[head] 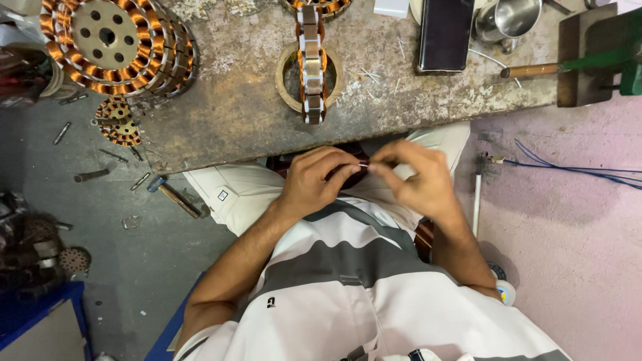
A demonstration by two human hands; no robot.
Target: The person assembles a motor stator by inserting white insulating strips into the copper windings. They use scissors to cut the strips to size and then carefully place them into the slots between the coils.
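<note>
Pinching a thin wire (363, 164) between them, left hand (317, 179) and right hand (413, 177) meet below the steel cup (511, 19).

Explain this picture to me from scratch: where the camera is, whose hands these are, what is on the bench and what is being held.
The one picture comes from a camera worn on a person's head, looking straight down. The left hand and right hand meet over the lap, pinching something thin and pale between the fingertips; it is too small to identify. Above them is a worn workbench. On it lie a stack of copper-wound motor rings, an upright wound ring over a flat ring, a dark phone, a steel cup and a wooden-handled tool. A hammer lies on the floor.
</note>
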